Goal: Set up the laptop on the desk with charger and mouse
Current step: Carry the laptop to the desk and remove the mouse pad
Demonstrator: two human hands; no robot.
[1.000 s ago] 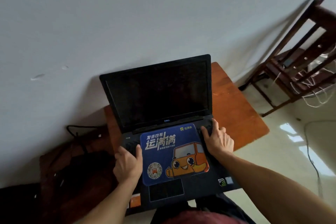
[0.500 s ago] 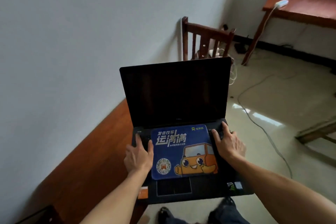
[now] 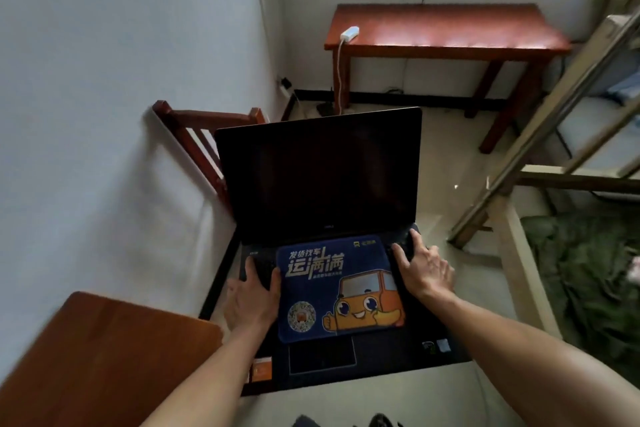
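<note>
Dell laptop [image 3: 322, 177], lid open, carried over floor [image 3: 450, 184], right of near bench [image 3: 104, 357]. Holders: left hand [image 3: 251, 298], right hand [image 3: 427, 270]; fingers [image 3: 414, 239] straight, flat on deck edges, seemingly to hold loose mouse pad [image 3: 336, 288] level.

The laptop [image 3: 391, 354] had a matt dark plastic shell and a glossy black screen [image 3: 318, 177]. The mouse pad [image 3: 339, 288] on its keys looked like soft matt cloth, printed blue and orange. The far counter [image 3: 450, 28] was red-brown wood, varnished and shiny; the near counter [image 3: 104, 350] was smooth brown wood. The floor [image 3: 446, 156] was glossy tile, the wall [image 3: 104, 80] matt paint.
</note>
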